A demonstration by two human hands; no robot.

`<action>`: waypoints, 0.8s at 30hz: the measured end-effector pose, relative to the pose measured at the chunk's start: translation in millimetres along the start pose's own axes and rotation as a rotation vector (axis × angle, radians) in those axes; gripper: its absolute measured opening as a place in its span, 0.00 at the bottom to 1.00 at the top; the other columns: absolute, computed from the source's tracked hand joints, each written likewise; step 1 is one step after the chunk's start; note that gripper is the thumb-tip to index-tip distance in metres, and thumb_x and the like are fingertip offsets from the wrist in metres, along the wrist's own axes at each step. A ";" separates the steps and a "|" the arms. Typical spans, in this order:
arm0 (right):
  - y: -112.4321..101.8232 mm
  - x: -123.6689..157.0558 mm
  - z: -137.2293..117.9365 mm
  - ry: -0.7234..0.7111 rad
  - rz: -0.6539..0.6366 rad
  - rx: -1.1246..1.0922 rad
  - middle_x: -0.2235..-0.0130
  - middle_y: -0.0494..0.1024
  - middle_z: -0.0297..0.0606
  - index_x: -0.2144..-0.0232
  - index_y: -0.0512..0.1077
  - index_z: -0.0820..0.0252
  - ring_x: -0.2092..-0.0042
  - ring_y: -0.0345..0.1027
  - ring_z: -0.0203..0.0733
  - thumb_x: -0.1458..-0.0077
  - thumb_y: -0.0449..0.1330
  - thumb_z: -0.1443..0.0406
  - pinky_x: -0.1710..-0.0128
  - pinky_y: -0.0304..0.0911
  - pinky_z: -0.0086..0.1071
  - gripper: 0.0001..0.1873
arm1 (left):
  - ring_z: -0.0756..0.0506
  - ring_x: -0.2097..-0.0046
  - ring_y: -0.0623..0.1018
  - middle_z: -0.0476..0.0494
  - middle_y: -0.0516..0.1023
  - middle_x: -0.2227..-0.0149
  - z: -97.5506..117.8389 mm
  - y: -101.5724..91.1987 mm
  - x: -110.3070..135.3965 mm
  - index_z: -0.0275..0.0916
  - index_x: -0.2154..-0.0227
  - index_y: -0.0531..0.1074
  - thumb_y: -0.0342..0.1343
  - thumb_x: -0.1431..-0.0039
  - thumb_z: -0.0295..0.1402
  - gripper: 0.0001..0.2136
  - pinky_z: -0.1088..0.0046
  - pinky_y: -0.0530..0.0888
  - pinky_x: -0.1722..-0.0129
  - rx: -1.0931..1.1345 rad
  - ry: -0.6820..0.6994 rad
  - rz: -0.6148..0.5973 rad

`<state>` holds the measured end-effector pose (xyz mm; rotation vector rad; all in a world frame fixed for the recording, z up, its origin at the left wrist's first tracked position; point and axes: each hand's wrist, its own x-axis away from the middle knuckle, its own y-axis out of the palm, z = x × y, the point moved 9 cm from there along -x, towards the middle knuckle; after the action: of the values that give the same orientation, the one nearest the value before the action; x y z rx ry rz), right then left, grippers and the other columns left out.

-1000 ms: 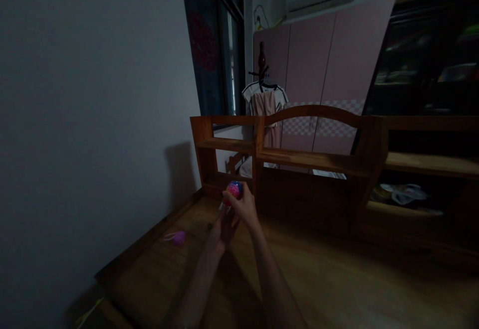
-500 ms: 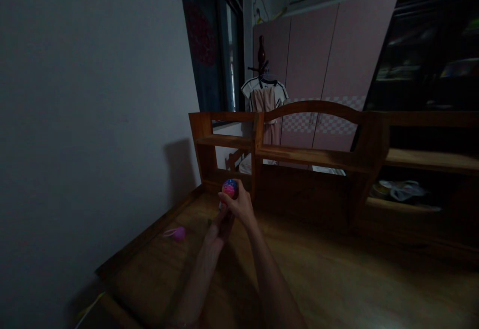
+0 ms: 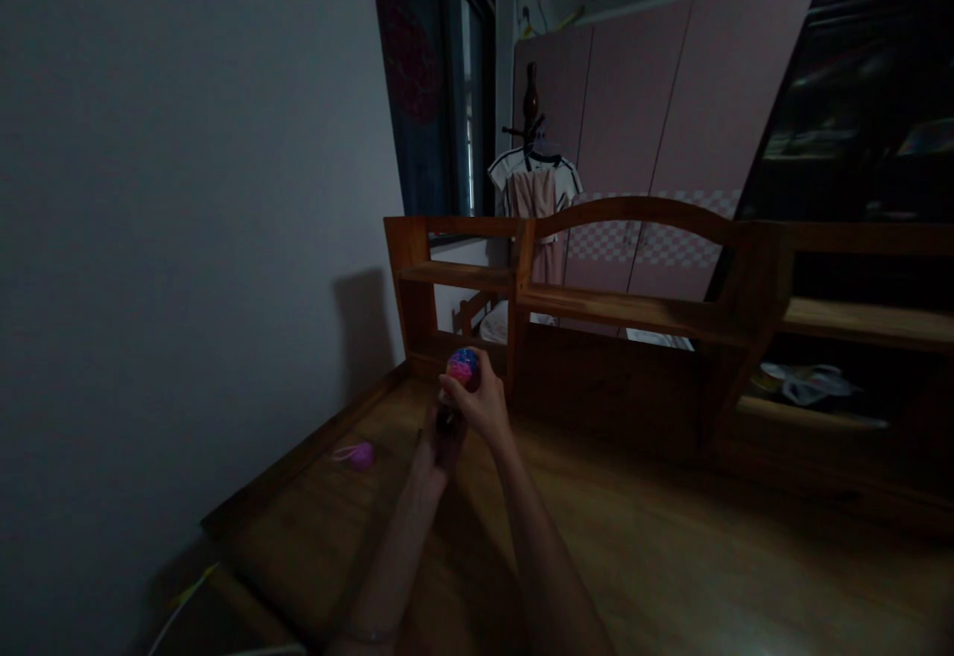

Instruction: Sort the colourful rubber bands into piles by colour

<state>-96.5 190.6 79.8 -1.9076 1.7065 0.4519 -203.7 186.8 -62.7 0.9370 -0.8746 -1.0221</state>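
Note:
My right hand (image 3: 483, 400) pinches a small round ball (image 3: 463, 366), blue on top and pink below, between thumb and fingers. Just under it, my left hand (image 3: 441, 445) is closed, its fingers curled around something dark that I cannot make out in the dim light. The two hands are close together, above the wooden surface (image 3: 633, 527). To the left of them lies a small pink-purple round thing with a pale loop (image 3: 361, 454).
Behind my hands stands a wooden shelf unit (image 3: 626, 306); a crumpled plastic bag (image 3: 814, 384) sits in its right compartment. A white wall (image 3: 224, 239) borders the left side. Farther back are hanging clothes (image 3: 534, 189) and a pink wardrobe (image 3: 626, 119).
The view has shifted slightly. My right hand and the ball sit a little higher above my left hand, and a dark gap or thing now shows between them.

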 end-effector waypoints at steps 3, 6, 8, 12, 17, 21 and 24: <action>-6.6 -3.1 -0.6 0.012 0.032 -0.017 0.64 0.76 0.33 0.50 0.66 0.51 0.64 0.72 0.41 0.52 0.62 0.51 0.61 0.67 0.33 0.28 | 0.39 0.52 0.78 0.36 0.80 0.58 7.9 -16.2 -6.6 0.36 0.51 0.72 0.46 0.37 0.34 0.16 0.62 0.77 0.55 0.022 -0.005 0.057; -9.9 -5.1 1.4 0.023 0.046 -0.028 0.64 0.76 0.33 0.51 0.66 0.52 0.65 0.72 0.40 0.52 0.62 0.51 0.62 0.67 0.33 0.27 | 0.39 0.53 0.79 0.36 0.80 0.59 13.8 -26.2 -7.5 0.36 0.51 0.72 0.45 0.38 0.31 0.16 0.59 0.78 0.57 0.025 -0.001 0.079; -10.0 -5.2 2.9 0.027 0.041 -0.034 0.65 0.76 0.33 0.52 0.66 0.52 0.66 0.71 0.40 0.52 0.62 0.51 0.63 0.67 0.33 0.27 | 0.39 0.55 0.79 0.37 0.81 0.60 15.1 -29.0 -6.8 0.37 0.53 0.72 0.46 0.40 0.30 0.16 0.58 0.78 0.57 0.017 0.009 0.084; -10.3 -4.6 3.5 0.030 0.030 -0.059 0.65 0.77 0.33 0.52 0.67 0.52 0.66 0.71 0.40 0.52 0.62 0.51 0.64 0.67 0.32 0.26 | 0.42 0.62 0.81 0.40 0.81 0.66 14.4 -30.5 -7.4 0.37 0.58 0.75 0.46 0.40 0.28 0.13 0.62 0.79 0.60 -0.045 0.028 0.101; -13.1 -5.4 5.0 0.040 0.041 -0.069 0.65 0.77 0.33 0.53 0.67 0.53 0.65 0.72 0.40 0.53 0.63 0.52 0.62 0.67 0.33 0.26 | 0.50 0.72 0.79 0.47 0.80 0.72 22.6 -27.8 -4.4 0.36 0.64 0.76 0.50 0.44 0.21 0.11 0.79 0.76 0.72 -0.158 0.134 0.138; -14.6 -6.9 7.3 0.048 0.046 -0.086 0.64 0.77 0.33 0.53 0.67 0.53 0.66 0.71 0.39 0.53 0.63 0.51 0.62 0.67 0.33 0.26 | 0.51 0.69 0.80 0.49 0.82 0.70 31.0 -25.2 5.1 0.36 0.65 0.77 0.56 0.49 0.17 0.11 0.82 0.75 0.69 -0.221 0.234 0.141; -17.7 -8.0 7.7 0.049 0.061 -0.110 0.64 0.77 0.34 0.54 0.67 0.54 0.66 0.71 0.39 0.52 0.62 0.51 0.62 0.67 0.31 0.25 | 0.52 0.71 0.80 0.51 0.81 0.72 32.3 -28.2 7.2 0.37 0.63 0.76 0.56 0.48 0.18 0.12 0.81 0.75 0.69 -0.237 0.246 0.160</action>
<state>-79.5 202.6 81.3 -1.9622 1.8096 0.5369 -239.6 166.4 -76.5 0.7601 -0.5985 -0.8318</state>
